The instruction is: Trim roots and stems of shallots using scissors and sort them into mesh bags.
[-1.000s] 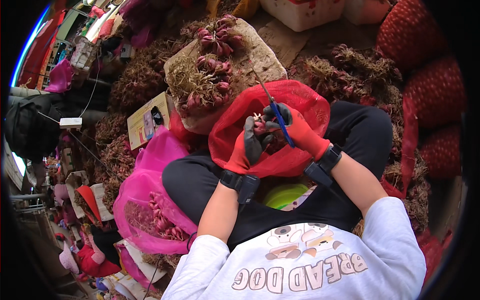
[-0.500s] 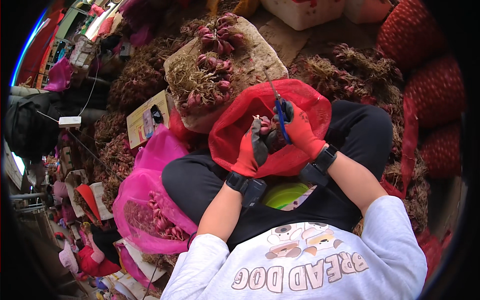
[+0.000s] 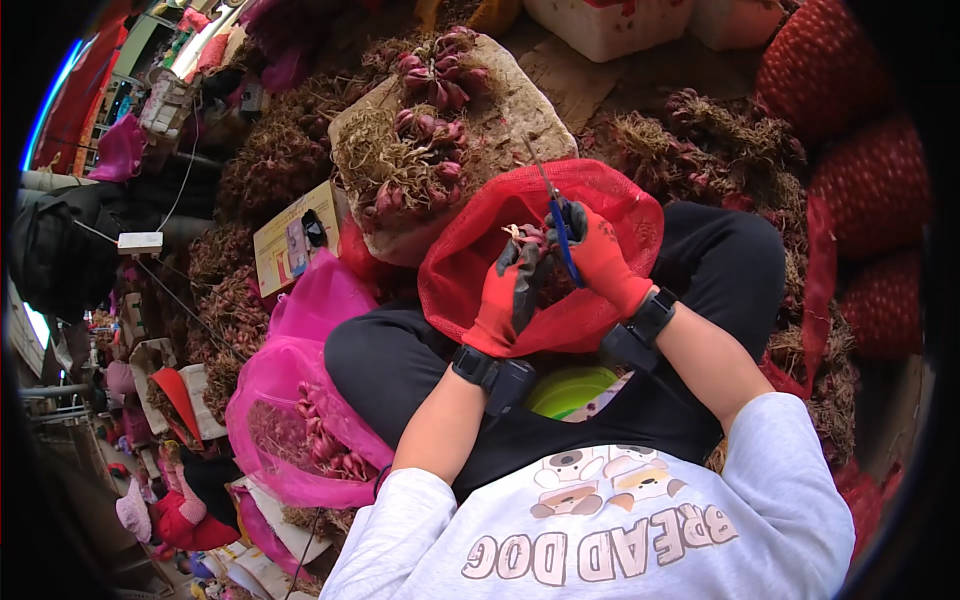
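My left hand, in a red and dark glove, is pinching a few shallots between thumb and fingers, upright over the mouth of the red bag. The dark fingertips are covering much of them, so I am not managing to count them; only pale ends and some purple skin are showing. My right hand, gloved alike, is curling around the blue handles of the scissors. The fingers are hiding part of the grip, and the blades are reading as one thin line, so I cannot tell whether they are parted. The tip is pointing away from me, overlapping the block in view; I cannot tell how high above it.

The bag's far rim is leaning close to the block's near edge, and its inside is lying in shadow behind my hands. Both hands are working within the rim's outline, the knees bounding them left and right. Between the wrists and the shirt, a green bowl is showing only partly.

Bunches are occupying the block's left side, while its right side is showing bare, dirt-flecked surface. Left of the near knee, a pink bag is blurring the shallots inside through its mesh. Along the right, full sacks are running into the dark lens rim, and the white box is getting cut off at the top.
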A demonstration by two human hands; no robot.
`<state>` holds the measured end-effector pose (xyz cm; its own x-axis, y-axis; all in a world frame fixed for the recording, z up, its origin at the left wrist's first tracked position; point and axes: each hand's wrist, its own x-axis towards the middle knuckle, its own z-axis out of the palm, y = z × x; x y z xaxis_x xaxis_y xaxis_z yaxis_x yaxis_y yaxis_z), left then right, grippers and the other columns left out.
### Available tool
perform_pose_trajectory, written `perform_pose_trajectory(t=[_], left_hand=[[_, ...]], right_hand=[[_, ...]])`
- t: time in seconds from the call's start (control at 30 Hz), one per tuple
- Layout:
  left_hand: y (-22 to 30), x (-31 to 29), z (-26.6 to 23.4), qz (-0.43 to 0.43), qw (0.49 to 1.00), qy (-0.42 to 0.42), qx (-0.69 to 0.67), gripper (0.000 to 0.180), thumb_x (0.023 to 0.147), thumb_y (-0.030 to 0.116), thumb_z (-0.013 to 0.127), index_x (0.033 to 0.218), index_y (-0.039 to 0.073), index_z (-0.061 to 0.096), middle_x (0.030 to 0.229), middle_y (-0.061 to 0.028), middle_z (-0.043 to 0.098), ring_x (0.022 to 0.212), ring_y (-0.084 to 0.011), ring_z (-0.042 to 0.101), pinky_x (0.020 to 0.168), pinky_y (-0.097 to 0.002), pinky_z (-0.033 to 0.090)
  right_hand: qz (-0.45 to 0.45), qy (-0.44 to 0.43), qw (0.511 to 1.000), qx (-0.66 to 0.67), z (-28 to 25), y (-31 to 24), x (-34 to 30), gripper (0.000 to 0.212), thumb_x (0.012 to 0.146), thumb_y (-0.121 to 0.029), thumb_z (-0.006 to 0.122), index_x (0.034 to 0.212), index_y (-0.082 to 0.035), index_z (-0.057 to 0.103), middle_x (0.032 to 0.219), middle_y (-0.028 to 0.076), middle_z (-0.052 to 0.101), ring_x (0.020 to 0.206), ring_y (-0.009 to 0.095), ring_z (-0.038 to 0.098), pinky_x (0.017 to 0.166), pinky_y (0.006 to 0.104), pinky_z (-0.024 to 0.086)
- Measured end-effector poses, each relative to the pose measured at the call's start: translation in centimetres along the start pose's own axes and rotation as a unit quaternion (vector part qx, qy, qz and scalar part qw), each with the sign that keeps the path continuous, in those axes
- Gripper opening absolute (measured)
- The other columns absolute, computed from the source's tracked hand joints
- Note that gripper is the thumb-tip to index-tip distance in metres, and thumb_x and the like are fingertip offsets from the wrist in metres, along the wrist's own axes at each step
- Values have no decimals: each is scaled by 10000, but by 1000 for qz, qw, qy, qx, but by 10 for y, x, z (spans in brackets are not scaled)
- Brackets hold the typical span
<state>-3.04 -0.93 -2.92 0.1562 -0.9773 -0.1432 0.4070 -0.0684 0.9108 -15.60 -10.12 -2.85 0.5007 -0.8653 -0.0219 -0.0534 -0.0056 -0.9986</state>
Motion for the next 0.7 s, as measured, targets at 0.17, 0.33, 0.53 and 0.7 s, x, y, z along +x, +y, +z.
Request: perform_pose_trajectory(t=[0.17,0.33,0.53,0.7], left_hand=[[12,-3,6,-76,956,39,-282,343,993,353,380,1116,62,512,999,-27,569,892,-117,563,792,-263,468],[8,-2,-3,-74,976,36,-200,369,993,393,349,1103,83,518,992,-9,564,896,-121,556,789,-280,463],[7,0,-5,-4,990,19,141,312,968,347,409,1047,72,534,915,-60,568,825,-182,561,711,-318,467],[-7,-6,-4,103,920,125,356,202,898,194,482,1014,40,541,977,-162,553,875,-349,526,777,-407,431]], right_hand=[[139,-22,965,223,-18,10,4,259,802,-45,639,1044,-4,555,868,40,612,759,80,577,638,216,478],[99,-55,971,211,-12,-6,3,248,806,-98,671,1010,-6,564,873,43,621,788,95,581,688,245,484],[-23,-57,998,-9,-6,-18,-2,354,747,-114,721,1046,-7,564,937,71,626,840,143,591,749,292,487],[-167,-28,970,-173,-6,-24,-6,388,710,-160,728,1038,-21,574,953,161,628,871,306,620,761,343,489]])
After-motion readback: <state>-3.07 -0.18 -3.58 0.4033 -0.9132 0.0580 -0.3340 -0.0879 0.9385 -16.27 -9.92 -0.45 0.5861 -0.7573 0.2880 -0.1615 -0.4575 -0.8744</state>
